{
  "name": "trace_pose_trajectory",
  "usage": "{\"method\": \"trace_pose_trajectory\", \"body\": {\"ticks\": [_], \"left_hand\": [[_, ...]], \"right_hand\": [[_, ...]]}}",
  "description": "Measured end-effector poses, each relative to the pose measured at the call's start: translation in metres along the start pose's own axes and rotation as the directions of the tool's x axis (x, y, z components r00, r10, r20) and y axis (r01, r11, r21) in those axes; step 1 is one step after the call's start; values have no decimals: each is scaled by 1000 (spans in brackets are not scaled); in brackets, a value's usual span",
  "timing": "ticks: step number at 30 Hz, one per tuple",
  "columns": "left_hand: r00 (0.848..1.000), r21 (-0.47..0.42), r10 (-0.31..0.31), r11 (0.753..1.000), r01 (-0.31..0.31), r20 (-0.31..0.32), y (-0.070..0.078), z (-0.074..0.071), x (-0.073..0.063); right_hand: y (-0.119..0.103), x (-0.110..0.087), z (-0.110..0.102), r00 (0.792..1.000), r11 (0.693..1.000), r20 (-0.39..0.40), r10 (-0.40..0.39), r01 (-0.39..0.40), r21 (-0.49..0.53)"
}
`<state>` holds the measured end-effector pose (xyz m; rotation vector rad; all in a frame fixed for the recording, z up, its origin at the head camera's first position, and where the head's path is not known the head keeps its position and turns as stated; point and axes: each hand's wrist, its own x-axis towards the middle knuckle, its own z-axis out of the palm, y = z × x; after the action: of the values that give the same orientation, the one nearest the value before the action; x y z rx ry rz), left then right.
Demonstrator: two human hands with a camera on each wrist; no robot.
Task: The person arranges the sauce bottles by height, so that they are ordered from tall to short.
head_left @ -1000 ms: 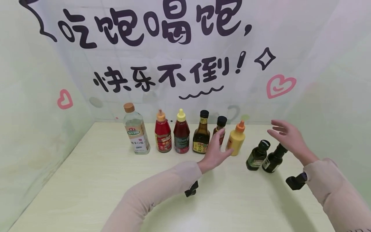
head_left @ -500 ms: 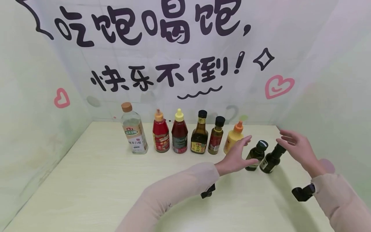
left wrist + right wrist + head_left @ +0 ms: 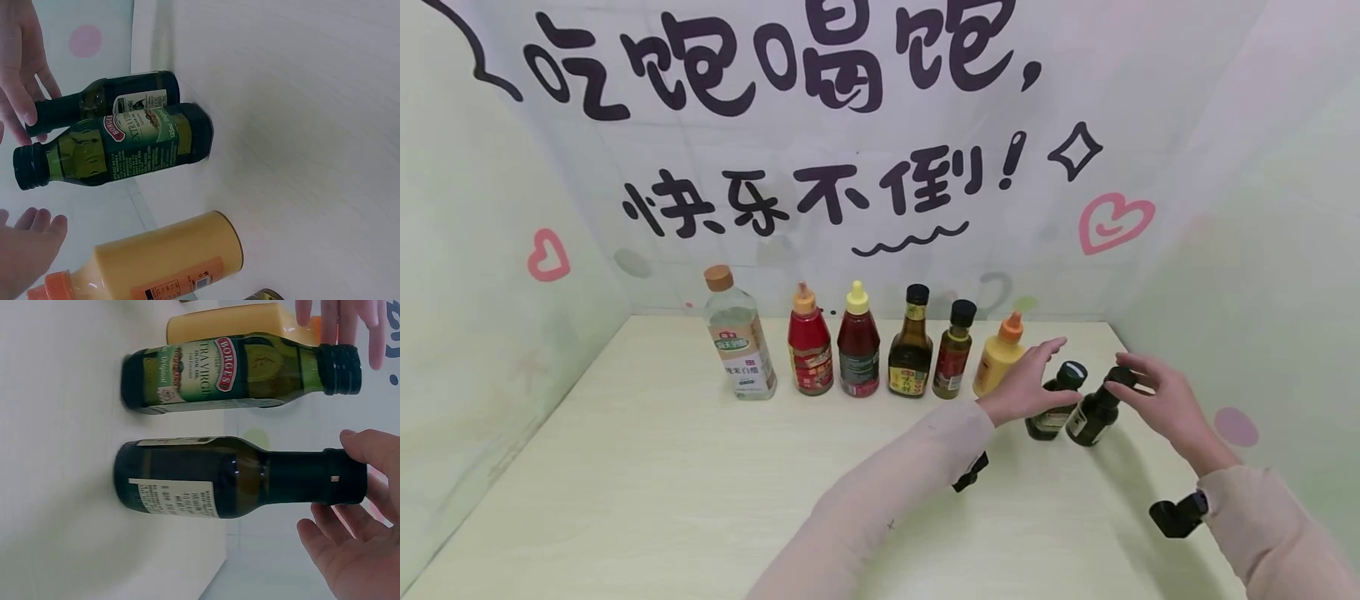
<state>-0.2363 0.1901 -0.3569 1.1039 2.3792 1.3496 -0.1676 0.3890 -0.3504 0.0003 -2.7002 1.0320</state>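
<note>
Two dark bottles stand upright side by side at the right of the table. One is a green olive oil bottle [image 3: 206, 375] with a black cap; the other is a slimmer dark glass bottle [image 3: 187, 478] with a long black neck and a white label. My right hand [image 3: 1165, 404] holds the slim bottle's cap between thumb and fingers. My left hand [image 3: 1026, 387] is beside the olive oil bottle, fingers spread, partly covering it in the head view. In the left wrist view, a gap shows between the left fingertips [image 3: 56, 228] and the oil bottle's cap.
A yellow squeeze bottle [image 3: 996, 362] stands just left of the oil. Farther left along the back are a small red-labelled bottle [image 3: 951, 358], a sauce bottle [image 3: 910, 358], two red squeeze bottles [image 3: 811, 354] and a clear vinegar bottle [image 3: 741, 350]. A printed cloth [image 3: 820, 275] hangs behind.
My left hand has moved right, from in front of the small red-labelled bottle to the olive oil bottle. The right hand has lowered onto the slim dark bottle's cap.
</note>
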Motion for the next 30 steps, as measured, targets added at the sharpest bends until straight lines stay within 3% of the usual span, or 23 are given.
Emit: {"method": "trace_pose_trajectory", "body": {"ticks": [6, 13, 21, 30], "left_hand": [[999, 49, -7, 999, 5, 44, -1, 0, 9], [999, 75, 5, 997, -9, 50, 2, 4, 15], [1000, 98, 26, 995, -25, -4, 2, 14, 14], [997, 96, 11, 995, -4, -73, -2, 20, 14]], "right_hand": [[4, -1, 9, 999, 1000, -34, -4, 5, 7], [9, -3, 15, 996, 999, -86, -22, 25, 33], [13, -7, 11, 995, 999, -92, -35, 32, -29], [13, -6, 12, 992, 998, -113, -64, 65, 8]]}}
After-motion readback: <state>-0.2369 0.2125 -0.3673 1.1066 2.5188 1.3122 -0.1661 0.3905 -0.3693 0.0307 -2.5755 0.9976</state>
